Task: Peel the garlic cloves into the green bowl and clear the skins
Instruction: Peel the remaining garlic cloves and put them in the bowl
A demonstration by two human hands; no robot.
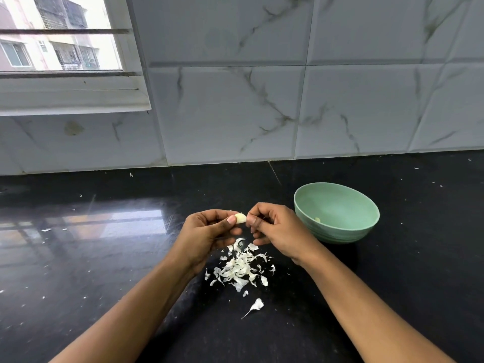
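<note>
A pale garlic clove is pinched between the thumb and fingers of my left hand, a little above the counter. My right hand meets it from the right, its fingertips touching the clove's right end. Directly below both hands lies a heap of white garlic skins, with a single larger skin lying apart, nearer to me. The green bowl stands just right of my right hand; one peeled clove shows inside near its front wall.
The black polished counter carries scattered white flecks. A marble-tiled wall closes the back, and a white-framed window sits at the upper left.
</note>
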